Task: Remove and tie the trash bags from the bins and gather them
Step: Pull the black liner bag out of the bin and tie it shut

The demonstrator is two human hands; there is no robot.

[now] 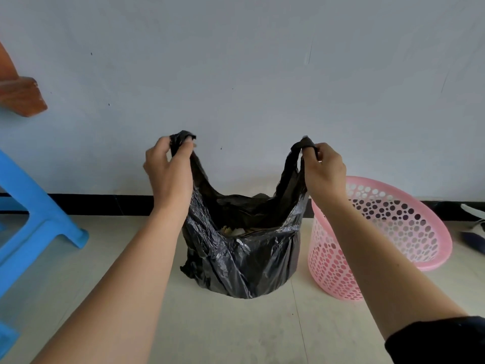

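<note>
wall [262, 61]: pale grey, fills the upper half of the view from 9 to 3 o'clock, with a few small dark marks.
floor [223, 332]: light tiles across the lower half; a thin seam runs toward 6 o'clock.
stool [31, 214]: blue plastic, at 9 o'clock, one leg planted on the floor well apart from the bag.
trash bag [244, 261]: black and crinkled, at the centre of the view, its base on the floor by the wall. its mouth gapes open and pale scraps show inside. its two handles are pulled up and apart, one toward 11 o'clock and one toward 1 o'clock.
bin [409, 232]: pink plastic with round holes, at 3 o'clock of the bag, just beside it, partly behind the right forearm. it looks tilted toward 2 o'clock.
skirting [105, 204]: a black strip where wall meets floor, running from 9 to 3 o'clock.
left hand [169, 172]: raised at 11 o'clock of the bag, its fingers [187, 147] clenched around the left handle [181, 139].
right hand [324, 172]: raised at 1 o'clock of the bag, its fingers [312, 151] pinching the right handle [301, 147].
sleeve [441, 340]: dark cloth on the right arm, at 5 o'clock.
wooden piece [21, 97]: reddish-brown, at 10 o'clock, cut off by the edge of the view.
</note>
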